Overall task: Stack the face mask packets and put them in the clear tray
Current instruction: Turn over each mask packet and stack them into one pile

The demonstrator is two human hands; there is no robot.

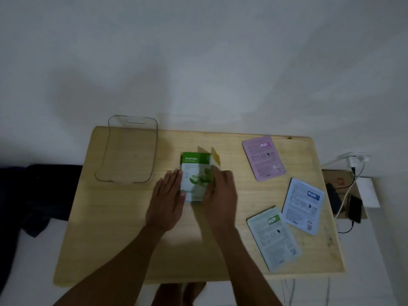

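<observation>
A green Aloe Vera face mask packet [194, 166] lies face up in the middle of the wooden table [123, 228], on top of another packet whose yellow corner [216, 159] sticks out at the upper right. My left hand [167, 199] rests flat against the stack's left edge. My right hand [220, 195], blurred, lies on its right side. A pink packet [263, 157], a blue packet [303, 205] and a pale green packet [273, 238] lie face down on the right. The clear tray [128, 151] stands empty at the back left.
A phone [355, 208] on a charging cable, a dark item and a brown box sit on a low surface beside the table's right edge, below a wall plug [355, 161]. Dark cloth [44, 191] lies left of the table. A white wall stands behind.
</observation>
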